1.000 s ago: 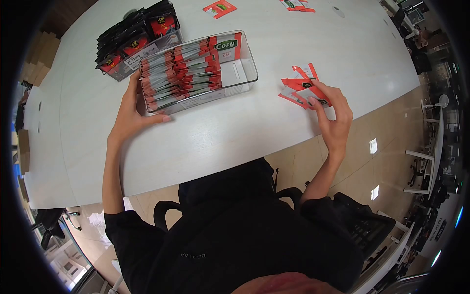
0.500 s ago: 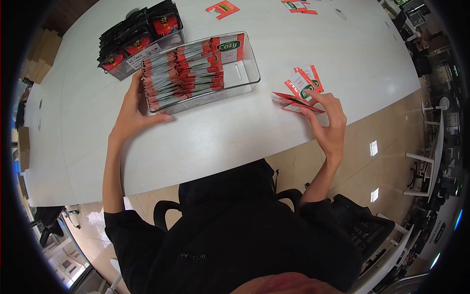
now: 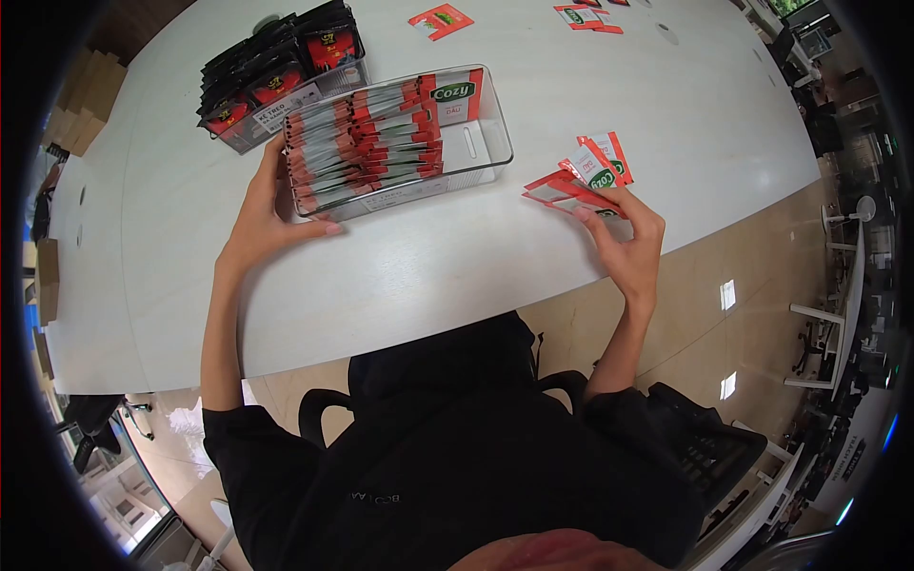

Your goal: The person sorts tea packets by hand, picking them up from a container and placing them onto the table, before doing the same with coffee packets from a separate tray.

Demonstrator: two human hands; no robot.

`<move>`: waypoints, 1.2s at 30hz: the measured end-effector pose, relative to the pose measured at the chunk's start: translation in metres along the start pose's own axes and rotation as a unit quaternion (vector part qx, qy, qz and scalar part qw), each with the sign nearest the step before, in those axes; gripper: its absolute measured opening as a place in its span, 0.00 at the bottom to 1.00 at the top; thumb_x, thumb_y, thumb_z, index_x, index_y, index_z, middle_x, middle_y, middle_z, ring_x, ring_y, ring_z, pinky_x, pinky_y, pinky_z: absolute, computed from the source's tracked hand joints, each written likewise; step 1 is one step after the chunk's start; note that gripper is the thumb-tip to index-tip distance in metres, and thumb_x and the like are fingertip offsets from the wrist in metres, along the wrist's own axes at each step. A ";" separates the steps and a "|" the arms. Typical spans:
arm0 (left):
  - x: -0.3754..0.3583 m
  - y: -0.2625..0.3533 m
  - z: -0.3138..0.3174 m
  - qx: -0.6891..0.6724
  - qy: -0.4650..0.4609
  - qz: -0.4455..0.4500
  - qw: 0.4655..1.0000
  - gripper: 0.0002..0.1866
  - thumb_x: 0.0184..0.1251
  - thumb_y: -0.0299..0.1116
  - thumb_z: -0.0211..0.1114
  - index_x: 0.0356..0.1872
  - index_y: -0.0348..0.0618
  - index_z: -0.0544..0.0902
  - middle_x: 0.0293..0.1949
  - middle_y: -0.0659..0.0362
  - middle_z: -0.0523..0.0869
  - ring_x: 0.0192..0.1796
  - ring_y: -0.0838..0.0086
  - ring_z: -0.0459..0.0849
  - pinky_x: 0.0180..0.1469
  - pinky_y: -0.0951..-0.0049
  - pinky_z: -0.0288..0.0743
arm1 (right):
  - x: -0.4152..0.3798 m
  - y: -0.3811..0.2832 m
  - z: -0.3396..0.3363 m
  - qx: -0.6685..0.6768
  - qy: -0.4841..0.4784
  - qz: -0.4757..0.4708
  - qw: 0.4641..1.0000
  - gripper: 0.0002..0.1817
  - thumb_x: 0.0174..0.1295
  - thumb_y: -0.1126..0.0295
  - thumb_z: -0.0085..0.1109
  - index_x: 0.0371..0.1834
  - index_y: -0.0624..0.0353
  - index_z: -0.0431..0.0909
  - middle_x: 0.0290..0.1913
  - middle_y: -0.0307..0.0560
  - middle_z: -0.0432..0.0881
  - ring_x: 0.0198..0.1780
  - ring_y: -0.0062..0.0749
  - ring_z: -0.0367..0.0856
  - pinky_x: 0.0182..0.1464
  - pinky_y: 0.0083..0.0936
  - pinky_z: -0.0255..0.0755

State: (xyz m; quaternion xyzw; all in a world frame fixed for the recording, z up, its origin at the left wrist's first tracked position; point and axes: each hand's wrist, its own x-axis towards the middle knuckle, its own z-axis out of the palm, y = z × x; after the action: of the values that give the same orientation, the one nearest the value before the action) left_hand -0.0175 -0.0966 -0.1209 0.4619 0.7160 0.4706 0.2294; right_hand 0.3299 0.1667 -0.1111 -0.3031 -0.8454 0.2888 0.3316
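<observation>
A clear plastic bin (image 3: 494,167) holds two packed rows of red-and-white sachets (image 3: 395,152). At its back right, one sachet (image 3: 456,94) stands facing me with the "Cozy" label showing. My left hand (image 3: 259,217) is curled round the bin's left end, its thumb stretched along the front and its fingertips partly hidden. To the right of the bin, my right hand (image 3: 630,235) pinches a few red sachets (image 3: 562,193) between thumb and fingers, just over the table. Directly behind them, loose Cozy sachets (image 3: 604,164) lie fanned and overlapping.
Behind the left end of the bin stands another clear bin (image 3: 286,109) full of black-and-red packets (image 3: 276,76). A single red sachet (image 3: 441,21) and a few more sachets (image 3: 587,17) lie farther back on the white table (image 3: 381,285). Cardboard boxes (image 3: 86,105) are at far left.
My right hand has closed in on the red sachets, and they have tilted and shifted slightly left. My left hand stays at the bin. The whole view has shifted a little.
</observation>
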 end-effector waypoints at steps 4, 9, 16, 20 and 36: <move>0.000 -0.003 -0.002 0.001 -0.007 -0.010 1.000 0.70 0.36 0.35 0.91 0.80 0.37 0.50 0.74 0.49 0.67 0.75 0.61 0.68 0.78 0.60 0.61 | 0.005 -0.006 0.004 -0.012 -0.040 0.048 0.998 0.19 0.52 0.66 0.80 0.44 0.61 0.85 0.39 0.45 0.89 0.46 0.34 0.88 0.48 0.31 0.79; -0.001 -0.003 0.001 0.001 0.011 0.014 1.000 0.69 0.36 0.38 0.92 0.79 0.35 0.52 0.72 0.47 0.70 0.72 0.60 0.71 0.75 0.61 0.63 | 0.009 -0.016 0.008 0.016 -0.011 -0.043 0.999 0.26 0.50 0.67 0.81 0.52 0.58 0.82 0.46 0.45 0.88 0.46 0.37 0.87 0.49 0.31 0.80; 0.000 0.000 -0.001 0.021 0.007 -0.001 1.000 0.70 0.34 0.38 0.92 0.79 0.35 0.53 0.70 0.47 0.73 0.71 0.60 0.73 0.74 0.61 0.64 | 0.012 -0.011 0.020 0.011 -0.007 -0.082 0.997 0.29 0.51 0.68 0.80 0.57 0.54 0.81 0.44 0.43 0.87 0.44 0.34 0.86 0.48 0.30 0.81; 0.000 0.009 0.001 0.011 0.010 -0.013 1.000 0.69 0.35 0.39 0.92 0.79 0.35 0.53 0.69 0.47 0.74 0.70 0.61 0.74 0.74 0.62 0.64 | 0.014 -0.021 0.019 -0.002 -0.021 -0.077 0.997 0.30 0.49 0.66 0.81 0.59 0.49 0.83 0.39 0.41 0.86 0.41 0.33 0.85 0.45 0.29 0.80; 0.000 0.005 0.000 0.056 0.017 0.004 0.998 0.70 0.34 0.44 0.92 0.78 0.34 0.54 0.65 0.47 0.76 0.65 0.62 0.77 0.70 0.63 0.69 | 0.027 -0.024 0.020 -0.072 -0.099 -0.242 0.963 0.19 0.58 0.72 0.71 0.54 0.46 0.88 0.49 0.40 0.87 0.39 0.32 0.87 0.36 0.27 0.77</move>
State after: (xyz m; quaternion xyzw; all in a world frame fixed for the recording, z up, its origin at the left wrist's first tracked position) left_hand -0.0151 -0.0963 -0.1166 0.4689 0.7432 0.4382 0.1892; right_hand 0.2911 0.1646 -0.0963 -0.0824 -0.9407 0.1674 0.2833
